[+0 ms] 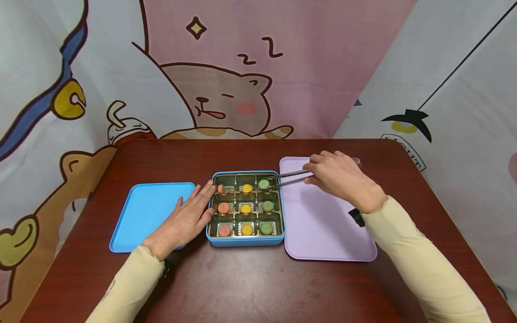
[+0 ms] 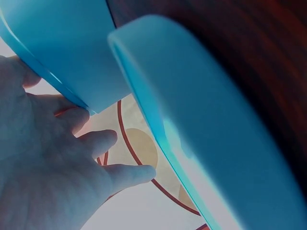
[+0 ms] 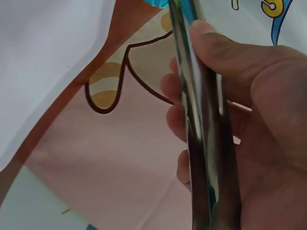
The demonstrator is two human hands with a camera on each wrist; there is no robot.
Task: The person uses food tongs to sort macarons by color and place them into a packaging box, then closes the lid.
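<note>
In the head view my right hand (image 1: 339, 177) grips metal tongs (image 1: 288, 179) from the right. Their tips reach into the far right compartment of a blue box (image 1: 246, 242) with a gold divided insert, one on either side of a small round green piece (image 1: 264, 184). The right wrist view shows thumb and fingers wrapped around the tongs (image 3: 206, 124). My left hand (image 1: 186, 220) lies against the box's left side, fingers extended; the left wrist view shows its fingertips at the box wall (image 2: 67, 52). Pink pieces (image 1: 224, 230), yellow pieces (image 1: 246, 229) and other green pieces (image 1: 266, 229) sit in the compartments.
A blue tray-like lid (image 1: 153, 215) lies left of the box, partly under my left forearm in the head view. A lilac tray (image 1: 323, 233) lies close to the box's right side, beneath my right hand. The brown table (image 1: 242, 287) meets a printed cloth backdrop (image 1: 315, 67).
</note>
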